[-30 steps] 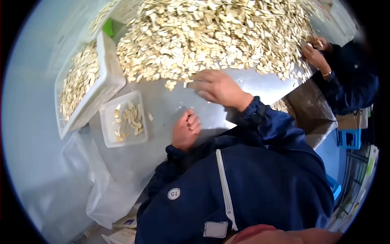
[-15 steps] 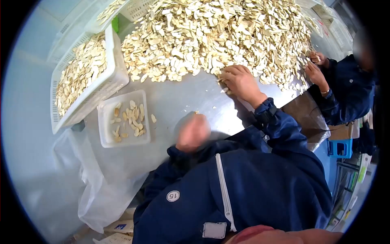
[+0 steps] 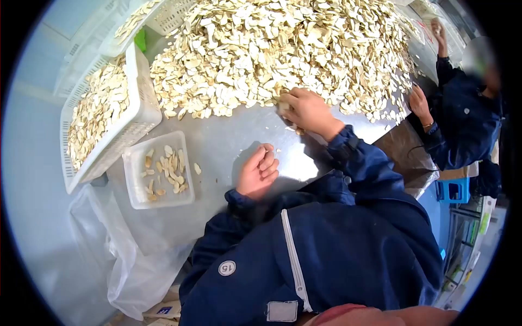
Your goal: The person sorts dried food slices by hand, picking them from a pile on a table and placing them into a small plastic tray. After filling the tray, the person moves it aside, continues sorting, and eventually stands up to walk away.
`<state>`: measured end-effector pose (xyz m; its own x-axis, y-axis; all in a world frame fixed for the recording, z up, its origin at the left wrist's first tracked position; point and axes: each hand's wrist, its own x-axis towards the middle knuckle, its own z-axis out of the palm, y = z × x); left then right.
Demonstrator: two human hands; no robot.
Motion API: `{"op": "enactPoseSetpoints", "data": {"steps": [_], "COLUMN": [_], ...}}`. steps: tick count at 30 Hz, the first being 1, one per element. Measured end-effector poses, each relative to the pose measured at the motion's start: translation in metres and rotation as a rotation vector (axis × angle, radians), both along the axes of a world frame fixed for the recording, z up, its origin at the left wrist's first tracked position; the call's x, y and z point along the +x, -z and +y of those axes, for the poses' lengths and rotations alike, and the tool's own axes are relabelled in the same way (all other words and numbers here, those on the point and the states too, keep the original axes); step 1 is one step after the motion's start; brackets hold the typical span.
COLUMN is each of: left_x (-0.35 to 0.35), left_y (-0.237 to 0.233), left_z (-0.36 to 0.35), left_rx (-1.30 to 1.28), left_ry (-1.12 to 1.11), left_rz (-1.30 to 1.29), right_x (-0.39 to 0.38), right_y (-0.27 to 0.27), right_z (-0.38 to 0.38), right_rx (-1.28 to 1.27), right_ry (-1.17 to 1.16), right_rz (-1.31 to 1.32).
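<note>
My right hand [image 3: 305, 108] sits at the near edge of the pile of pale slices [image 3: 283, 49], with its fingers curled down onto them. I cannot tell if it grips any. My left hand [image 3: 259, 171] rests on the steel table [image 3: 217, 141], well apart from the right hand. Its fingers are loosely curled and I cannot see what is in it. A small tray [image 3: 161, 199] lies to its left, with a white basket [image 3: 142, 92] beyond.

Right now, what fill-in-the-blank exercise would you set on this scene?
The right hand touches the pile of pale slices; the left hand rests on the bare ___ table.
The small clear tray holds far ___ slices than the white basket.
The co-worker's jacket is dark ___.
Missing words: metal; fewer; blue.
</note>
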<state>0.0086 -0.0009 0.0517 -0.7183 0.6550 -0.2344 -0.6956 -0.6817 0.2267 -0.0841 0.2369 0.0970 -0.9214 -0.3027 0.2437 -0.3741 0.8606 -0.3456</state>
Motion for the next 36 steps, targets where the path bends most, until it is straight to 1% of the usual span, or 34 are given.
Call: {"op": "enactPoseSetpoints", "data": {"steps": [1,3,4,7,9,11,13,14,17,18,19,21,23,24,27,29,31,34,35,36], "left_x": [0.000,-0.002,-0.003,-0.004,-0.005,-0.004,-0.003,-0.003,-0.003,-0.002,-0.003,-0.003,-0.005,-0.005,-0.005,-0.005,-0.005,-0.006,-0.006,-0.005], "left_y": [-0.001,-0.003,-0.005,-0.011,-0.009,-0.006,-0.006,-0.008,-0.005,-0.005,-0.005,-0.005,-0.007,-0.009,-0.005,-0.001,0.000,-0.001,-0.001,-0.001], "left_z": [-0.001,0.000,0.001,0.005,0.004,0.003,0.003,0.003,0.003,0.002,0.003,0.003,0.002,0.002,0.001,0.000,-0.002,-0.001,0.000,-0.001], "left_rx": [0.004,-0.016,-0.027,-0.055,-0.053,-0.052,-0.053,-0.051,-0.052,-0.050,-0.048,-0.042,-0.032,-0.036,-0.043,-0.007,0.004,-0.011,-0.014,-0.018], "left_ry": [0.015,0.041,0.061,0.059,0.054,0.048,0.041,0.027,0.034,0.039,0.042,0.055,0.072,0.076,0.085,0.091,0.091,0.090,0.085,0.078], "left_rz": [0.005,-0.005,-0.006,-0.006,0.012,0.018,0.003,-0.004,-0.016,-0.008,-0.002,0.003,0.014,0.028,0.013,0.028,0.040,0.058,0.065,0.069], "right_x": [0.008,0.017,0.016,0.006,-0.012,-0.021,-0.023,-0.020,-0.001,0.009,0.019,0.041,0.062,0.071,0.082,0.069,0.055,0.034,0.031,0.028], "right_y": [-0.006,-0.009,-0.012,-0.012,-0.008,-0.013,-0.003,-0.001,0.005,-0.003,-0.011,-0.021,-0.026,-0.028,-0.014,-0.005,-0.011,-0.012,-0.013,-0.012], "right_z": [0.011,0.034,0.044,0.045,0.030,0.007,-0.006,-0.009,0.002,0.011,0.017,0.037,0.052,0.053,0.059,0.067,0.058,0.030,0.020,0.014], "right_rx": [-0.046,-0.093,-0.069,-0.093,-0.155,-0.094,-0.030,-0.011,-0.067,-0.125,-0.148,-0.154,-0.086,-0.082,-0.056,-0.011,-0.053,-0.075,-0.002,0.060], "right_ry": [-0.024,0.078,0.137,0.161,0.075,0.081,0.085,0.056,-0.108,-0.144,-0.109,0.020,0.067,0.055,0.010,0.062,0.171,0.107,0.138,0.189], "right_rz": [-0.035,-0.026,-0.035,0.093,0.197,0.215,0.181,0.105,0.049,0.058,0.042,0.090,0.112,0.059,0.012,0.165,0.175,0.153,0.231,0.246]}}
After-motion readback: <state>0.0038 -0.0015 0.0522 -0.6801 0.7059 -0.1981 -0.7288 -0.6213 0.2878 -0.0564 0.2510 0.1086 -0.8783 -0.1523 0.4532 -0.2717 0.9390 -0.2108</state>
